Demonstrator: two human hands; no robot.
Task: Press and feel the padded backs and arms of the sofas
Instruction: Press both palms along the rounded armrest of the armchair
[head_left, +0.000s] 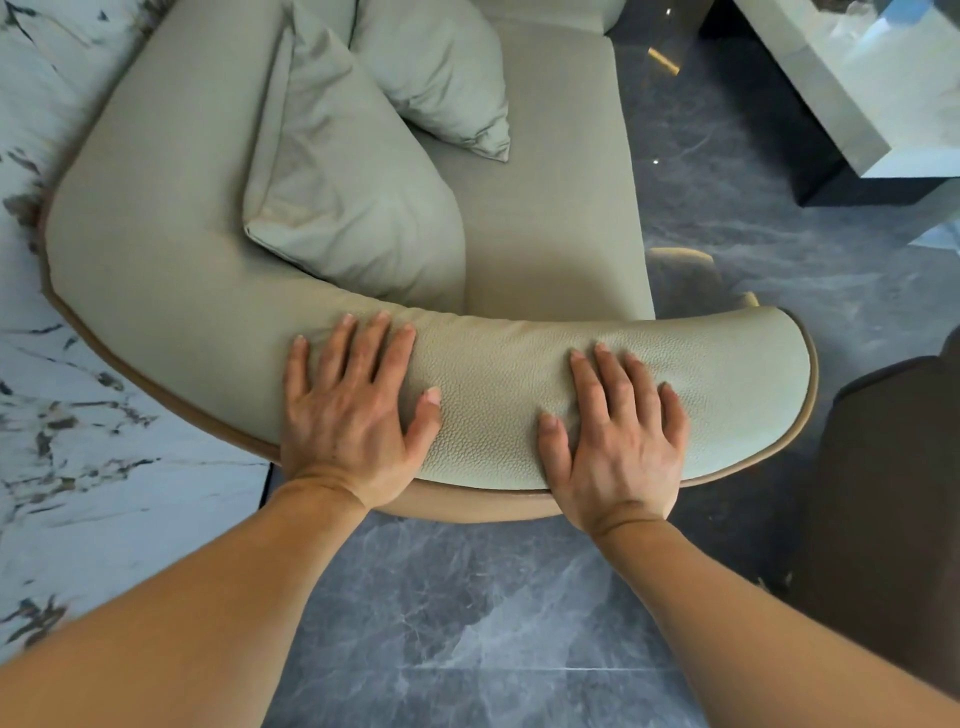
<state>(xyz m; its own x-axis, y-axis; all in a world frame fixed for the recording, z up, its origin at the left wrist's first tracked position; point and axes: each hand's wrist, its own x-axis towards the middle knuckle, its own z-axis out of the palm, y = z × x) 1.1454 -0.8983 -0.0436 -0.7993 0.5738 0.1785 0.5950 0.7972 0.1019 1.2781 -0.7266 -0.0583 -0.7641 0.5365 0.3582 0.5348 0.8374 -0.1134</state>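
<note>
Pressing flat on the padded arm (498, 395) of a pale green sofa (156, 234), both hands lie palm down with fingers spread, gripping nothing. The left hand (353, 415) rests toward the middle of the curved arm, its fingertips (382, 319) reaching the inner edge near the seat (550, 208); the right hand (618, 441) lies closer to the arm's rounded end, thumb (550, 441) angled toward the left hand. A bare stretch of pebbled leather separates the two hands. The arm runs across the lower middle of the view, edged by tan piping (813, 395) along its outer side. Two matching cushions (353, 197) lean in the sofa's corner beyond the left hand. Grey marbled floor (467, 597) lies under the forearms, and pale marble (78, 467) shows at left. A mirrored bench (831, 104) stands at upper right, well apart from the sofa.
</note>
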